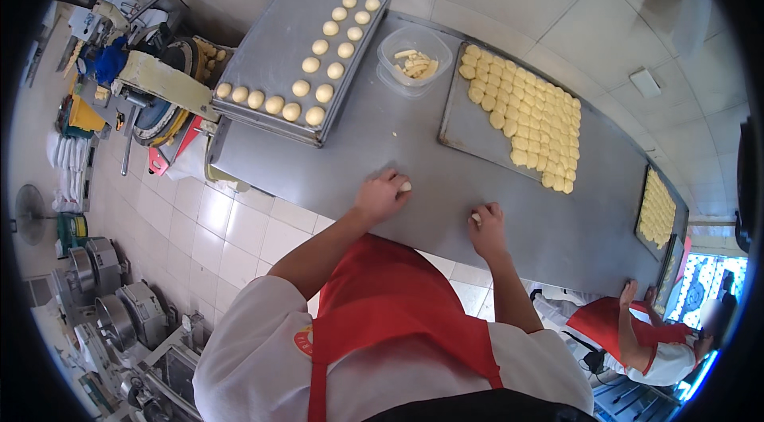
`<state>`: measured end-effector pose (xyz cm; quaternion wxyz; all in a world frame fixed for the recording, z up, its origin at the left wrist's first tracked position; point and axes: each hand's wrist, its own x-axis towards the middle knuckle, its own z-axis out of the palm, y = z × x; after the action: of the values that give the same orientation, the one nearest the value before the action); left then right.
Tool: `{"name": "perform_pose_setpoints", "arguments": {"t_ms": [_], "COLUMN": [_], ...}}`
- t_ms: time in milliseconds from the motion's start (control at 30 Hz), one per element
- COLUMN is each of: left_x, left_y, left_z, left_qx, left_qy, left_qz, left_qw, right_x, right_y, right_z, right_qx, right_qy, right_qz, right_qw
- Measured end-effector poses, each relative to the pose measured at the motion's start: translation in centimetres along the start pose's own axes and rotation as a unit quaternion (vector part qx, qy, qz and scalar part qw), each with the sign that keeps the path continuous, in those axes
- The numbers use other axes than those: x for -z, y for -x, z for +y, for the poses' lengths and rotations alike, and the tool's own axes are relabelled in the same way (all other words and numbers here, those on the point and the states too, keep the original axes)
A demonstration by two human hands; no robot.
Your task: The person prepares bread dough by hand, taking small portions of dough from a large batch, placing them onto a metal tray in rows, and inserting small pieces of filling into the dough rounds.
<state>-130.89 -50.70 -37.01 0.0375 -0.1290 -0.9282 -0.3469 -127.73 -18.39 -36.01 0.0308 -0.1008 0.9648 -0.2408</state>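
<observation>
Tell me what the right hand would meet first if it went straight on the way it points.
Past some steel tabletop, the right hand would probably meet the near rim of the dough-ball tray, toward its left corner. Hand height is unclear; it might pass above.

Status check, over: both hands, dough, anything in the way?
Left hand, right hand: fingers curled, each on a small dough piece. Both at steel table's near side. Plastic tub sits beyond, apart from both hands.
</observation>
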Motion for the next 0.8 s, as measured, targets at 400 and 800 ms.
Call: {"name": "perform_pose_setpoints", "arguments": {"t_ms": [400, 800], "left_x": [26.0, 21.8], "left_y": [-32.3, -46.1], "left_z": [-15.8, -25.9], "left_qx": [-0.035, -0.098], "left_qy": [0.19, -0.073], "left_qz": [0.091, -0.016], "left_qw": [0.977, 0.992], "right_x": [5.3, -3.1], "right_y": [-37.4, -56.6], "right_z": [-21.4, -24.0], "right_qx": [0.066, 0.016], "right_qy": [-0.372, 0.038], "right_qz": [0.124, 0.146], "right_qw": [0.917, 0.988]}}
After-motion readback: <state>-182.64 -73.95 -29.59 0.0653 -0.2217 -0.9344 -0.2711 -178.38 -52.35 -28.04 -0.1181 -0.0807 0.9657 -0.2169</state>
